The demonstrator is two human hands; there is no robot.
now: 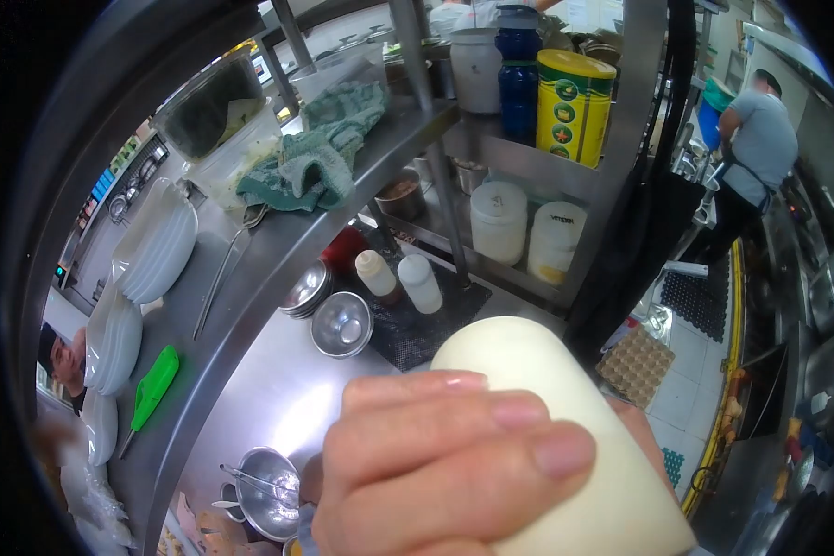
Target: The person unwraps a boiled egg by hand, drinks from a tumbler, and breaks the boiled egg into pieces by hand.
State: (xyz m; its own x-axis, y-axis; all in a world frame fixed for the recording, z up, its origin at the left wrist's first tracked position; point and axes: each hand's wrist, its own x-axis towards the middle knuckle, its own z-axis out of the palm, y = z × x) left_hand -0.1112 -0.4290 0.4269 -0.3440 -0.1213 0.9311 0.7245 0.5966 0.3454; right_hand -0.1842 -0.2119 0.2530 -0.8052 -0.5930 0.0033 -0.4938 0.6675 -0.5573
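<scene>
Your left hand (454,463) is curled around the cream-coloured cylinder (579,449), which tilts across your view from the centre toward 5 o'clock; the fingers are bent and lie pressed on its near side. Your right hand (641,435) shows only as a sliver of skin past the cylinder's edge at 4 o'clock, so you cannot tell how far open it is. Just beyond the cylinder, near the centre, two squeeze bottles (420,284) stand on a black mat (412,339) on the steel tabletop (250,394). A steel bowl (341,324) sits at 8 o'clock from them, and another bowl (273,496) holding a whisk (264,483) is at 7 o'clock in your view. On the raised shelf (227,315), a green cloth (315,157) lies at 11 o'clock, stacked white dishes (162,246) at 9 and a green-handled tool (156,385) at 8. A yellow tub (574,107) stands at 1 o'clock; a person (760,139) is at 2.
</scene>
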